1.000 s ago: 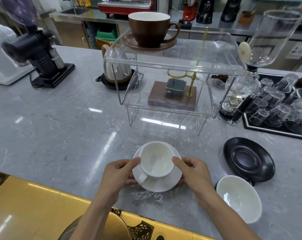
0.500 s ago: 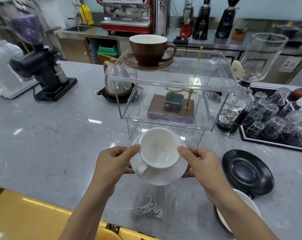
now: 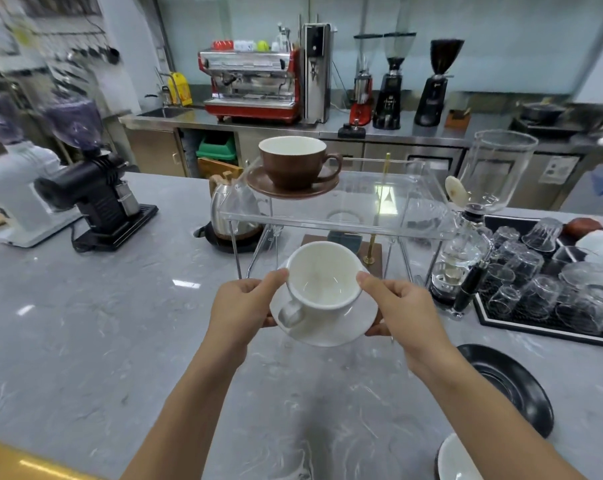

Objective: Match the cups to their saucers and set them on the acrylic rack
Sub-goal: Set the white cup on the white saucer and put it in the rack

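Observation:
A white cup (image 3: 322, 275) sits on a white saucer (image 3: 331, 323), held in the air in front of the clear acrylic rack (image 3: 355, 216). My left hand (image 3: 244, 306) grips the saucer's left side, thumb against the cup rim. My right hand (image 3: 400, 306) grips the right side the same way. On the rack's top shelf at the left stands a brown cup (image 3: 293, 161) on a brown saucer (image 3: 293, 188). A black saucer (image 3: 507, 382) lies on the counter at the right, and a white-lined cup (image 3: 455, 460) is cut off at the bottom edge.
A black tray of upturned glasses (image 3: 549, 282) and a siphon brewer (image 3: 473, 237) stand right of the rack. A kettle (image 3: 234, 209) sits behind its left side, a black grinder (image 3: 95, 199) further left. A wooden scale base (image 3: 341, 244) lies under the rack.
Both hands lifted the white cup and saucer off the counter and carried them up and forward toward the rack. The view tilted upward.

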Available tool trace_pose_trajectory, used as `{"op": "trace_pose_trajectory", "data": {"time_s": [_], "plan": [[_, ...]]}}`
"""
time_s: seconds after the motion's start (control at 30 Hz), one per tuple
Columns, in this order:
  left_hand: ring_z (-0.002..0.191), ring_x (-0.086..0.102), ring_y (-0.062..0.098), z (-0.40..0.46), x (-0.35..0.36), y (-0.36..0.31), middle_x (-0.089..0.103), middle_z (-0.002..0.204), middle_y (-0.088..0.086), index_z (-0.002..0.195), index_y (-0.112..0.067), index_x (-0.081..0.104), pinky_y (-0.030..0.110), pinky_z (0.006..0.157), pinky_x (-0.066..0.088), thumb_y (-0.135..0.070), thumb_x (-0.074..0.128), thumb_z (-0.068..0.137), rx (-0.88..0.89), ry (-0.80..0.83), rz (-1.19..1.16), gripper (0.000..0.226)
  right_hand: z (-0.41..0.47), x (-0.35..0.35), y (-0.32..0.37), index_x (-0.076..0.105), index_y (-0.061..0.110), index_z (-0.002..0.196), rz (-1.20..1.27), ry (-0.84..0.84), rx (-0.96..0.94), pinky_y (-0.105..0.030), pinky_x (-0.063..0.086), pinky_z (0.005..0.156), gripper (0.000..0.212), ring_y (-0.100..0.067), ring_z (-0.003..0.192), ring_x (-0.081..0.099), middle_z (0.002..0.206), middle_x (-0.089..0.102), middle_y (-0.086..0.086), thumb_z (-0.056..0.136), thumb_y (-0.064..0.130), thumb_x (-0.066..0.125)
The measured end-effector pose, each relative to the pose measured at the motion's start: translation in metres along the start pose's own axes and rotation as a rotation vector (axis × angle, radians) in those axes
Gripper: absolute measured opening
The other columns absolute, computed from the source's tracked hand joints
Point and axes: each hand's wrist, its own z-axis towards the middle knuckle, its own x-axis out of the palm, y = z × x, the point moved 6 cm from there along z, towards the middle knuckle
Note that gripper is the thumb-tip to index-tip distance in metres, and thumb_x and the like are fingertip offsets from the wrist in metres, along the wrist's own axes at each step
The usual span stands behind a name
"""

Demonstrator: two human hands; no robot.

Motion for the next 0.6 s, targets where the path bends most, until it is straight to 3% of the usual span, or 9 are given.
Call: {"op": "trace_pose_trajectory", "data": {"time_s": [0.07,0.17,0.27,0.37,0.47,0.6], "plan": [[0.057,0.052,0.02,0.01,0.005,0.0,0.052,0.06,0.005,0.066,-0.01,0.06,0.034,0.058,0.06,-0.052,0.073,0.071,0.009,0.014,0.035,0.044,0.008,0.001,0.001,0.065,0.003,0.069,-0.011,-0.02,-0.008,-0.043,0.06,0.062,0.038,-0.022,0.062,0.058,0.066,0.059,-0.01,0.085,0.037,0.071],[0.066,0.047,0.023,0.029,0.011,0.002,0.048,0.074,0.005,0.076,-0.017,0.06,0.049,0.072,0.062,-0.063,0.069,0.06,0.016,0.003,0.068,0.049,0.022,0.003,-0.002,0.063,0.009,0.063,-0.013,-0.057,0.002,-0.049,0.062,0.066,0.038,-0.026,0.066,0.061,0.067,0.062,-0.011,0.083,0.04,0.071],[0.068,0.052,0.023,0.045,0.018,0.008,0.056,0.074,0.007,0.078,-0.019,0.062,0.048,0.073,0.056,-0.066,0.067,0.062,-0.003,0.006,0.059,0.05,0.034,0.006,-0.006,0.063,0.007,0.066,-0.023,-0.072,0.016,-0.05,0.061,0.068,0.039,-0.027,0.068,0.063,0.07,0.064,-0.011,0.083,0.042,0.07],[0.072,0.058,0.024,0.056,0.026,0.013,0.061,0.073,0.01,0.079,-0.017,0.063,0.043,0.077,0.052,-0.068,0.061,0.065,0.001,0.032,0.075,0.053,0.044,0.009,-0.006,0.06,0.007,0.066,-0.042,-0.061,0.017,-0.041,0.058,0.063,0.041,-0.024,0.065,0.059,0.067,0.059,-0.011,0.087,0.042,0.067],[0.075,0.061,0.024,0.063,0.033,0.012,0.065,0.075,0.014,0.082,-0.015,0.064,0.048,0.085,0.055,-0.069,0.059,0.067,0.009,0.056,0.071,0.056,0.054,0.009,-0.007,0.065,-0.003,0.077,-0.068,-0.053,0.034,-0.035,0.055,0.06,0.049,-0.025,0.065,0.059,0.068,0.06,-0.012,0.088,0.044,0.065],[0.081,0.069,0.031,0.071,0.041,0.006,0.071,0.081,0.022,0.089,0.006,0.067,0.045,0.088,0.055,-0.064,0.056,0.08,0.019,0.042,0.099,0.071,0.068,0.008,-0.004,0.054,0.009,0.069,-0.107,-0.062,0.032,-0.035,0.045,0.058,0.048,-0.023,0.06,0.047,0.067,0.045,-0.012,0.077,0.055,0.065]]}}
